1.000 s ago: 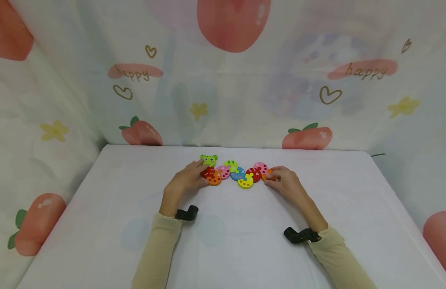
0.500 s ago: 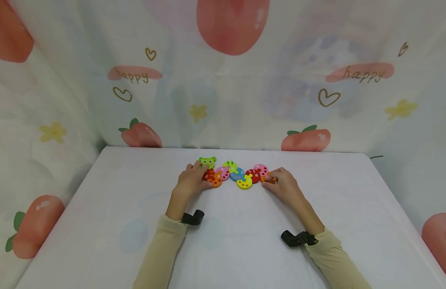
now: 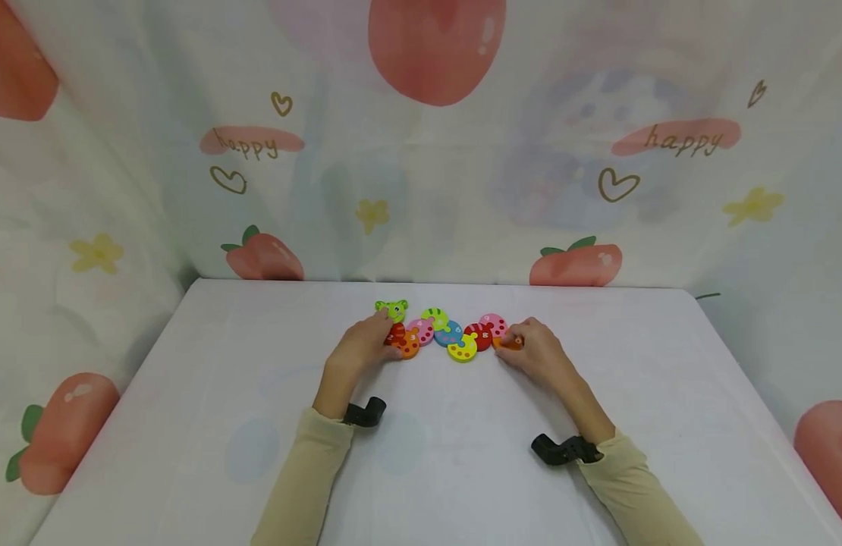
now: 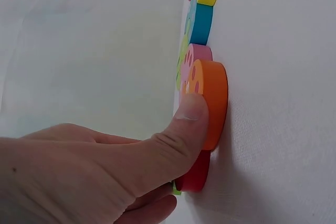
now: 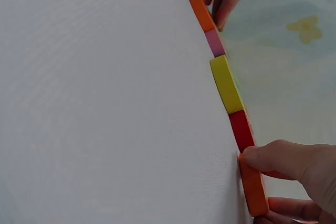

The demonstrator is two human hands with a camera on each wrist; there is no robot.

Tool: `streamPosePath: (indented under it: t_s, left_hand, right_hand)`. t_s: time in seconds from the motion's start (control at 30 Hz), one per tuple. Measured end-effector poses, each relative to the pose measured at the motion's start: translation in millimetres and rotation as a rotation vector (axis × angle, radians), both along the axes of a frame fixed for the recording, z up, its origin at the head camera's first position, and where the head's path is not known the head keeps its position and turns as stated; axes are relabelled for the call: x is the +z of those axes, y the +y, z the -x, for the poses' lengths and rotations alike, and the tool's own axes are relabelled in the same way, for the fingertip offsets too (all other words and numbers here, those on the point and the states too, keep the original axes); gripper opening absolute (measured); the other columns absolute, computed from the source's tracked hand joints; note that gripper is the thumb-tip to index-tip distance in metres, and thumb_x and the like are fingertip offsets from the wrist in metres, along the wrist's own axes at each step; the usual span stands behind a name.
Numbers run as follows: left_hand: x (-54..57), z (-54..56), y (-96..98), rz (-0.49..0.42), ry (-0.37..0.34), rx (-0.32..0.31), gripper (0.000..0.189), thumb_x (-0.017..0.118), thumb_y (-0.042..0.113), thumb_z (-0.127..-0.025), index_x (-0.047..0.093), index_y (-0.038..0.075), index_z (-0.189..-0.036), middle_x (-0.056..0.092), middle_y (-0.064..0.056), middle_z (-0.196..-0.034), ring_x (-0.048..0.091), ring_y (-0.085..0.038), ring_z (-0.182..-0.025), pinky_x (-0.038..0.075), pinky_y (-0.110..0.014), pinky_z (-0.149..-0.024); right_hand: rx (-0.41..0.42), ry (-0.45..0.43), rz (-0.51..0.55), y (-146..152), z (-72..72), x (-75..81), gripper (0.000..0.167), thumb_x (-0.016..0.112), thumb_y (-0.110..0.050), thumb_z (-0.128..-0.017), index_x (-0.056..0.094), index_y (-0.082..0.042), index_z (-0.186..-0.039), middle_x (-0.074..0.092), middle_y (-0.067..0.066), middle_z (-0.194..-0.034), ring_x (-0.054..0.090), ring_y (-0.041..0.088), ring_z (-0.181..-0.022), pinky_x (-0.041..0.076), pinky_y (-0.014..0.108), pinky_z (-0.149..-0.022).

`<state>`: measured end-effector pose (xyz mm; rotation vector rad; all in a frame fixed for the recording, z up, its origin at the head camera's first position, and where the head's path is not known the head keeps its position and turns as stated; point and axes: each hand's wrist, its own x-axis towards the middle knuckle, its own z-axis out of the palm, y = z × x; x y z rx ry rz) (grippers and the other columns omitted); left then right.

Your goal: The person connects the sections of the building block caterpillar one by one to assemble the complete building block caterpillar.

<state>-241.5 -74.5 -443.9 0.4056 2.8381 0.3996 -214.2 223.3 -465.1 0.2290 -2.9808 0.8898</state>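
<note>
A wooden caterpillar puzzle [image 3: 449,332] of bright, numbered round pieces lies as a zigzag chain on the table. Its green head piece [image 3: 397,309] with a printed face sits at the far left end. My left hand [image 3: 359,345] grips that end, the thumb against the rim of an orange spotted piece [image 4: 214,103] and the fingers near the red piece [image 4: 195,174] and the head, partly hiding them. At the other end my right hand [image 3: 540,349] pinches the last orange piece [image 5: 253,187] between thumb and fingers. In the right wrist view the pieces stand edge to edge in a row.
The table [image 3: 435,470] has a white cloth. Close behind it hangs a printed curtain [image 3: 448,189] with fruit, hearts and flowers. Each wrist wears a black camera mount, one by the left sleeve [image 3: 305,470], one by the right sleeve [image 3: 636,485].
My left hand has shifted slightly right, and its fingers have drawn in closer to the red and orange pieces. My right hand stays at the last orange piece. The view has shifted slightly.
</note>
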Motion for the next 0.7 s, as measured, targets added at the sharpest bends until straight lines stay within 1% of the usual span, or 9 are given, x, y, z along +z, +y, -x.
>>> streamPosePath:
  t_s: [0.13, 0.27, 0.37, 0.47, 0.6, 0.7]
  left_hand:
    - [1.4, -1.5, -0.8, 0.003, 0.015, -0.014, 0.069, 0.073, 0.035, -0.085, 0.047, 0.007, -0.143, 0.036, -0.014, -0.156, 0.041, -0.031, -0.141, 0.034, -0.046, -0.116]
    - [4.9, -4.1, -1.5, -0.006, 0.017, -0.004, 0.073, 0.072, 0.033, -0.085, 0.041, 0.013, -0.148, 0.036, -0.013, -0.156, 0.039, -0.03, -0.143, 0.033, -0.047, -0.117]
    - [8.0, -6.7, 0.1, 0.006, 0.022, -0.001, 0.072, 0.073, 0.032, -0.084, 0.043, 0.013, -0.147, 0.04, -0.014, -0.154, 0.042, -0.032, -0.14, 0.035, -0.048, -0.115]
    - [9.5, -9.1, 3.8, 0.056, 0.032, -0.014, 0.071, 0.073, 0.032, -0.083, 0.046, 0.012, -0.145, 0.044, -0.017, -0.15, 0.047, -0.035, -0.135, 0.039, -0.049, -0.112]
    - [8.2, -10.7, 10.0, 0.113, 0.062, -0.022, 0.07, 0.073, 0.032, -0.081, 0.048, 0.011, -0.143, 0.049, -0.018, -0.146, 0.053, -0.034, -0.129, 0.044, -0.046, -0.109]
    - [5.6, -12.2, 13.6, 0.123, 0.089, -0.017, 0.07, 0.074, 0.032, -0.08, 0.049, 0.011, -0.142, 0.051, -0.017, -0.143, 0.056, -0.033, -0.125, 0.046, -0.045, -0.107]
  right_hand:
    - [-0.002, -0.006, -0.002, -1.5, 0.8, -1.2, 0.017, 0.077, -0.017, -0.083, 0.072, -0.005, -0.093, 0.06, 0.015, -0.099, 0.056, 0.026, -0.093, 0.058, 0.039, -0.081]
    - [0.005, 0.002, 0.003, -3.4, 2.4, -2.3, 0.016, 0.078, -0.017, -0.082, 0.072, -0.005, -0.092, 0.061, 0.015, -0.099, 0.056, 0.026, -0.094, 0.057, 0.041, -0.083]
    - [0.012, 0.008, 0.003, -4.2, 3.5, -1.5, 0.015, 0.077, -0.017, -0.082, 0.071, -0.006, -0.09, 0.06, 0.014, -0.098, 0.056, 0.026, -0.093, 0.057, 0.041, -0.083]
    - [0.016, -0.001, -0.006, -3.8, 3.4, -0.2, 0.016, 0.077, -0.017, -0.082, 0.071, -0.005, -0.091, 0.06, 0.014, -0.098, 0.055, 0.026, -0.093, 0.057, 0.042, -0.084]
    - [0.01, -0.012, -0.026, -1.7, 2.8, 0.9, 0.016, 0.077, -0.017, -0.082, 0.071, -0.005, -0.091, 0.06, 0.015, -0.099, 0.056, 0.027, -0.093, 0.057, 0.042, -0.084]
    - [0.007, -0.008, -0.037, 0.2, 1.5, 0.8, 0.016, 0.077, -0.016, -0.082, 0.071, -0.005, -0.091, 0.06, 0.015, -0.098, 0.056, 0.027, -0.093, 0.057, 0.043, -0.084]
